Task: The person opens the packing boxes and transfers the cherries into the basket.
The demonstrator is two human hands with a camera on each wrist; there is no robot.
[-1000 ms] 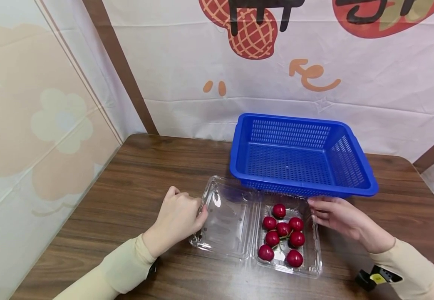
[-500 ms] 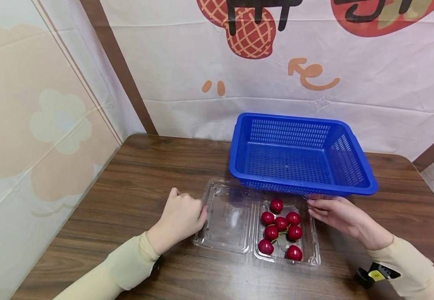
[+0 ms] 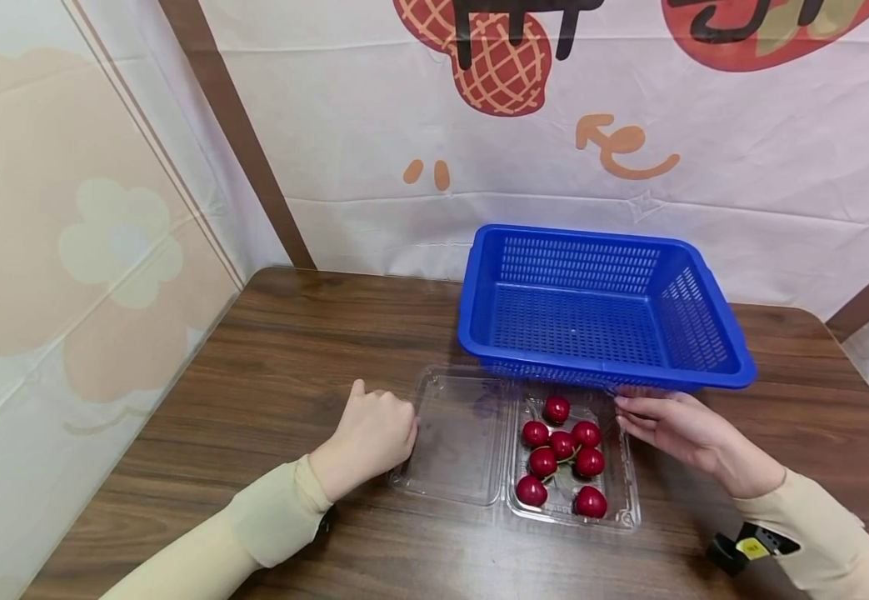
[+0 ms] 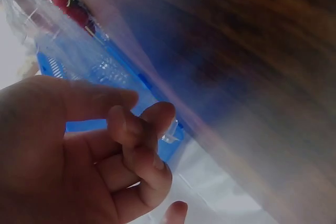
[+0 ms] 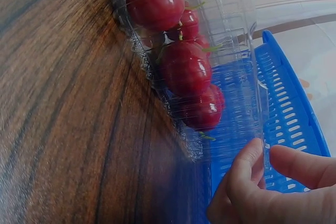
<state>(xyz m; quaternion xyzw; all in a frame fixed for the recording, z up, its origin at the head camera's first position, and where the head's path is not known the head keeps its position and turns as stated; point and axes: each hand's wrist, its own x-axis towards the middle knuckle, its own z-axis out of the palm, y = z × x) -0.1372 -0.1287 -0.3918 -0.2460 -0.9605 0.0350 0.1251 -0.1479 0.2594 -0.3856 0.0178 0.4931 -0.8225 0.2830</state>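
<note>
An opened clear plastic clamshell box [image 3: 632, 500] stands on the table with several shiny red cherries [image 3: 588, 462] in its right half; green stems show. Its lid [image 3: 456, 433] lies spread out to the left. My left hand [image 3: 370, 433] is at the lid's left edge, fingers curled, and seems to grip that rim, though the contact is partly hidden. In the left wrist view a bit of clear plastic shows behind the fingertips [image 4: 160, 113]. My right hand [image 3: 674, 429] pinches the box's far right rim between thumb and fingers, clearly seen in the right wrist view [image 5: 278, 182].
A blue perforated plastic basket [image 3: 606, 371] stands right behind the box, close against it, with its slatted inside visible. Brown wood-grain table [image 3: 314, 333] surrounds both. Behind hangs a white printed cloth [image 3: 359, 108].
The box and lid have come down from a slight lift and tilt to lie flat, the cherries shifting a little. My left hand has moved slightly right; my right hand keeps its pinch.
</note>
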